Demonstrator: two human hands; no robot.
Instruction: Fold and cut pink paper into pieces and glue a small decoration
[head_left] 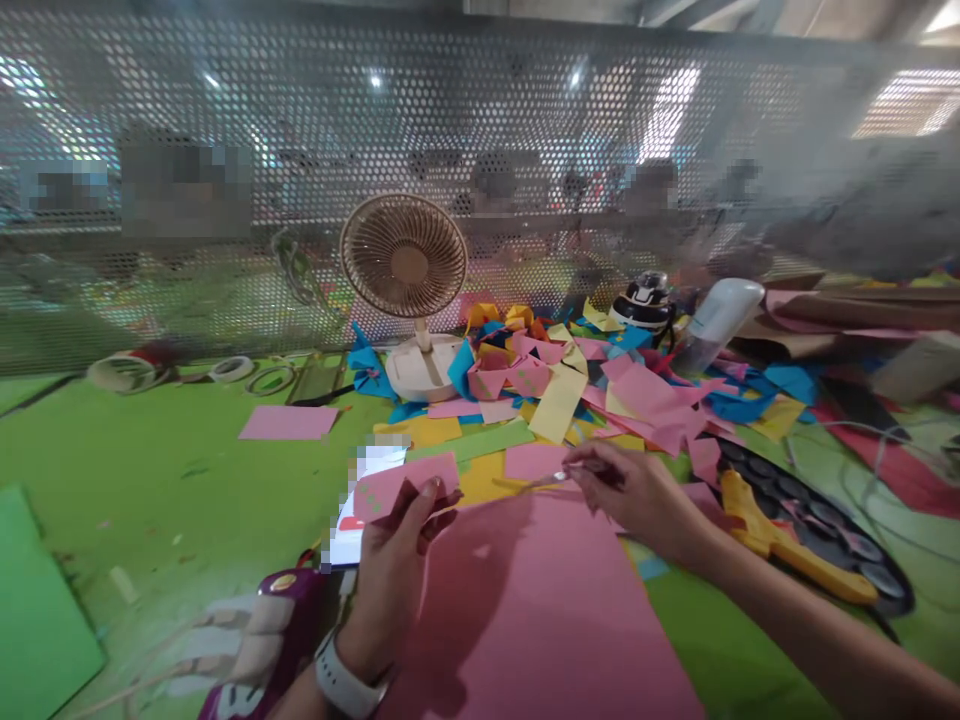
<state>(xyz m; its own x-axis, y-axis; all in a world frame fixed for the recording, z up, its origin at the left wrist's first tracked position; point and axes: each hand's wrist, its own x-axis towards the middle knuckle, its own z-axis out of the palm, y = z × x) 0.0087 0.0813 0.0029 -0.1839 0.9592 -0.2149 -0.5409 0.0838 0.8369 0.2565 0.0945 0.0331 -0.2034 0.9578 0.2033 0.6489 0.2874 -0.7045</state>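
My left hand (409,530) is closed on a small pink piece of paper (397,487), held by its right end. Small green marks show on the paper's left part. My right hand (622,490) pinches a slim tool (553,479) with a shiny tip pointing left; its exact kind is too small to make out. Below both hands lies a large pink sheet (547,600). Just behind the left hand is a lit phone screen (367,540), partly covered by the held paper. A green strip (480,441) and a yellow sheet (487,470) lie beyond.
A small fan (405,258) stands before a perforated metal screen (300,130). Paper scraps (652,395) pile up behind the hands. To the right, a yellow-handled tool (795,545) rests on a black tray (892,590). A purple power strip (289,620) with plugs and tape rolls (127,372) are left.
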